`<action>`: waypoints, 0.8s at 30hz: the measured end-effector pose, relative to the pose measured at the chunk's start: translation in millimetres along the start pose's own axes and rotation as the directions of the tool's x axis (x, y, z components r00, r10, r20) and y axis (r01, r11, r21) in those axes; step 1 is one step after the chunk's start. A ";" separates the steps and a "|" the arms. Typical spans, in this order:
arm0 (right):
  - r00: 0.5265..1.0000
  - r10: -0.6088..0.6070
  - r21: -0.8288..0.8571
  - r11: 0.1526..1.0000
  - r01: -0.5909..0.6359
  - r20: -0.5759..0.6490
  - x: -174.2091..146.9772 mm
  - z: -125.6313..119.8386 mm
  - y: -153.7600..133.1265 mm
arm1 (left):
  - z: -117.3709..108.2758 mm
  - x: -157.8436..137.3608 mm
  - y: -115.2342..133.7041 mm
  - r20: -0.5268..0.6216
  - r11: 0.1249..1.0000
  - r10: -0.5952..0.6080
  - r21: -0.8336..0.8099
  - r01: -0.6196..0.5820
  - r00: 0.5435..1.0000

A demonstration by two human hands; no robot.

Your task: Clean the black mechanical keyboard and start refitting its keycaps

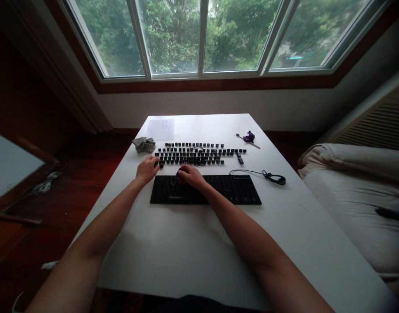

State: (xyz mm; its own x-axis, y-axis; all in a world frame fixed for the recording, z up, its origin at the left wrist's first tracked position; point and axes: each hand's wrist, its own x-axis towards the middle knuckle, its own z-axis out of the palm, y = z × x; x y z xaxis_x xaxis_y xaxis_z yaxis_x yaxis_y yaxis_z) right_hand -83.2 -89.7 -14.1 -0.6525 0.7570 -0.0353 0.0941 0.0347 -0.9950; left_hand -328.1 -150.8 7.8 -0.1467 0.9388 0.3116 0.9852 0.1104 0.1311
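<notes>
My left hand (147,168) is at the left end of rows of loose black keycaps (199,154), its fingertips closed around a small keycap (156,164). My right hand (190,175) hovers over the left half of a black keyboard (225,189), fingers pinched on a small dark tool. Thin wire loops show just below it, so it looks like a keycap puller (177,173); my fingers hide part of it. Most of the keyboard looks bare of keycaps, while a long bar, apparently the spacebar (186,198), lies along its front edge.
On the white table (147,252) are a crumpled grey cloth (144,144), a paper sheet (161,129) and a brush (251,142) beside a purple cloth (249,137). A coiled cable (275,178) lies behind the keyboard's right end. A padded seat (339,195) stands to the right.
</notes>
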 end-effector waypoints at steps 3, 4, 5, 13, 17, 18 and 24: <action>1.000 0.000 -0.018 1.000 0.000 -0.003 -0.7 -0.2 -1.1 | -0.1 -5.3 -4.1 -0.031 0.998 -0.056 0.019 0.057 0.998; 1.000 0.002 -0.026 1.000 -0.002 -0.005 -1.0 -0.2 -1.6 | 0.1 -6.6 -5.9 -0.033 0.997 -0.069 0.027 0.069 0.997; 1.000 0.003 -0.031 1.000 -0.003 -0.009 -1.2 -0.1 -2.2 | 0.4 -7.5 -7.8 -0.032 0.996 -0.077 0.034 0.078 0.997; 1.000 0.011 -0.023 1.000 -0.011 -0.020 -2.1 0.5 -2.8 | 3.3 -5.5 -12.2 0.000 0.999 -0.044 0.003 0.044 0.999; 1.000 0.002 -0.022 1.000 -0.002 -0.018 -1.1 0.5 -0.6 | 4.9 -4.5 -11.3 -0.010 1.000 -0.022 -0.011 0.022 1.000; 1.000 0.001 -0.026 1.000 -0.001 -0.017 -0.9 0.5 -0.3 | 5.1 -4.6 -11.3 -0.012 1.000 -0.018 -0.012 0.018 1.000; 1.000 -0.011 -0.033 0.999 0.011 -0.015 -1.1 0.5 -0.8 | 5.1 -4.8 -10.9 -0.001 1.000 -0.019 -0.006 0.019 1.000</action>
State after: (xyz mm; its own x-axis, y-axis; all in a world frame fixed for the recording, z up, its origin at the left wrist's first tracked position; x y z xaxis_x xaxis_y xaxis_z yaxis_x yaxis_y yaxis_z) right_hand -82.9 -90.9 -13.3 -0.6424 0.7661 -0.0225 0.1115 0.0644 -0.9917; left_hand -337.7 -154.8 0.1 -0.1659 0.9360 0.3103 0.9816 0.1266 0.1428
